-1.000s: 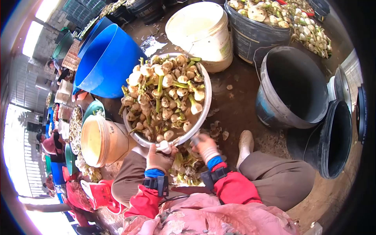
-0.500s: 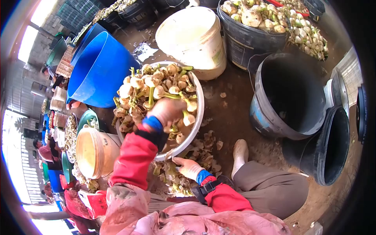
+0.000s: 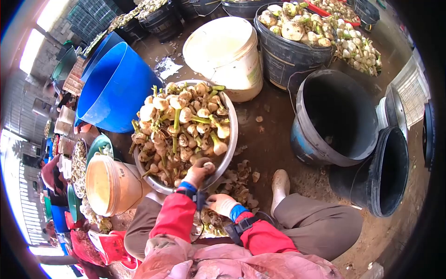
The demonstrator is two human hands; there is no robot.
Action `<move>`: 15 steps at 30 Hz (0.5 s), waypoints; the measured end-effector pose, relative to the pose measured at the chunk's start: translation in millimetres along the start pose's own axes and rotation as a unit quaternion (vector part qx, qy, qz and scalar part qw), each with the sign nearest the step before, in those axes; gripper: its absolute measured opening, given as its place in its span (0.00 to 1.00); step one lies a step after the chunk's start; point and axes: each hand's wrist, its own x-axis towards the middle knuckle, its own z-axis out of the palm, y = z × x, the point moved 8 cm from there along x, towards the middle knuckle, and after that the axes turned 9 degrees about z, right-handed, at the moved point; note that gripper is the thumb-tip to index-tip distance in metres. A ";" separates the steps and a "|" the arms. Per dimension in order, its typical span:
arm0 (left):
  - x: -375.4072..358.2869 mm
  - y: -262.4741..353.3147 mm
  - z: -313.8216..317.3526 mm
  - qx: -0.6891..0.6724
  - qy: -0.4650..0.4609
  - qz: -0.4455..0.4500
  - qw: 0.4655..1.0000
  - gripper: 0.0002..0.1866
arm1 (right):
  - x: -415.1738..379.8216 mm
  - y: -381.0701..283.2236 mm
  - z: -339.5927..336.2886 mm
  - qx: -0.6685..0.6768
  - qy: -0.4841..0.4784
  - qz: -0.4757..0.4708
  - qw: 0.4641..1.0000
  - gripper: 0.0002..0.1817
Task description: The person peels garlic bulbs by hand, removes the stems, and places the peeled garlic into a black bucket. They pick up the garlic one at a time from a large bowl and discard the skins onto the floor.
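Note:
A metal bowl [image 3: 233, 135] is heaped with dirty garlic bulbs [image 3: 186, 115] with green and dry stems. My left hand [image 3: 196, 174] is at the bowl's near edge, its fingers closed round a pale garlic bulb [image 3: 209, 166]. Just right of that wrist is my right hand [image 3: 223, 204], in a light glove, with fingers apart and nothing visible between them. It hovers over loose peelings [image 3: 239, 187] heaped on the floor below the bowl.
Left of the bowl are a blue tub [image 3: 114, 90] and a cream bucket [image 3: 104, 183]. Beyond it stand a white bucket [image 3: 227, 56] and a black bucket of garlic [image 3: 292, 56]. Two dark buckets [image 3: 304, 135] [image 3: 378, 172] lean at the right. Other people sit at far left.
My left hand has drawn back from the middle of the heap to the bowl's near rim and now has a bulb in it. My right hand has barely moved. The view has shifted slightly.

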 end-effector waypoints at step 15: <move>-157.6 52.8 -13.1 -0.006 0.145 0.136 0.980 0.31 | -18.9 -39.3 -12.8 0.408 0.006 -0.075 0.910 0.21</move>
